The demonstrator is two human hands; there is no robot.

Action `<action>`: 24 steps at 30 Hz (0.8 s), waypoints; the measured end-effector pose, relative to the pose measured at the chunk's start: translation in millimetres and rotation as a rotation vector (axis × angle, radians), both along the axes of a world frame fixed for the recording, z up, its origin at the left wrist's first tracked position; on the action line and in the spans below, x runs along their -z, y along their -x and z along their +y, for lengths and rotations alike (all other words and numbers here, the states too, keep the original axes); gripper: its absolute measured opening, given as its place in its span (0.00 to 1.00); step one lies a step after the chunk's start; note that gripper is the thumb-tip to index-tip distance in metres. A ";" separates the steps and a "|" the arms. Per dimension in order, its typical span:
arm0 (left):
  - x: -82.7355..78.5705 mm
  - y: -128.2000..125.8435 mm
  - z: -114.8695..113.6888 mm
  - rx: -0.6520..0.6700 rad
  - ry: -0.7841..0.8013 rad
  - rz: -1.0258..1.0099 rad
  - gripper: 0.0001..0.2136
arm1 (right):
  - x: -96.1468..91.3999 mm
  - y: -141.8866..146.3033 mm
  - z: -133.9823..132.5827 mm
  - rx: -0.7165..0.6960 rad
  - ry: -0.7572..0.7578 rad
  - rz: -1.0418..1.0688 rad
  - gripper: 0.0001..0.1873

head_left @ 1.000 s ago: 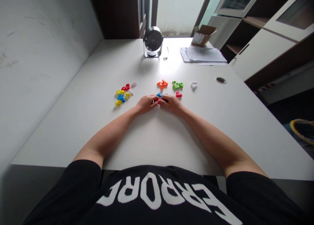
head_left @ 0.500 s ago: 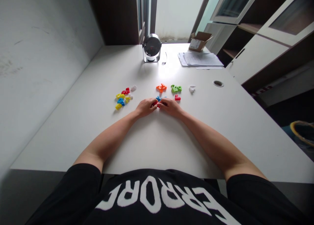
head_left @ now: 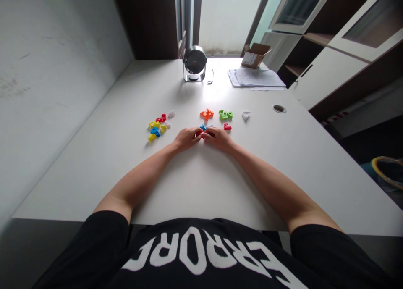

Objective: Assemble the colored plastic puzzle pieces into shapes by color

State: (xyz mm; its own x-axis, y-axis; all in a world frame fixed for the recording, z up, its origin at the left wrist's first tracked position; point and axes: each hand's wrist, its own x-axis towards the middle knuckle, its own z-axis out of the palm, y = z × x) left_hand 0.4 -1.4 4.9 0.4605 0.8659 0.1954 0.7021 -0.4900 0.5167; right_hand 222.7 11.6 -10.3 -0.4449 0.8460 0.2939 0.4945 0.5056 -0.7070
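Note:
My left hand (head_left: 186,138) and my right hand (head_left: 218,137) rest on the white table (head_left: 103,154), fingertips meeting in a pinch over small red and blue plastic pieces (head_left: 203,130). The fingers mostly cover those pieces. Just beyond lie an orange piece (head_left: 206,114), a green piece (head_left: 226,114), a small red piece (head_left: 227,127) and a white piece (head_left: 245,115). A loose heap of yellow, red, blue and white pieces (head_left: 158,126) lies to the left of my left hand.
A small round desk fan (head_left: 194,63) stands at the far edge. A stack of papers (head_left: 255,77) and an open cardboard box (head_left: 254,55) lie at the far right. A cable hole (head_left: 279,109) is in the tabletop on the right. A wall runs along the left.
Both hands stay together over the red and blue pieces, with only slight finger movement. The view has tilted a little, so everything sits slightly lower in the picture.

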 end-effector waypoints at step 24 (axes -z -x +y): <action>-5.3 3.2 -1.7 -0.011 0.079 -0.181 0.14 | 5.0 -1.6 0.3 0.102 -0.035 0.054 0.20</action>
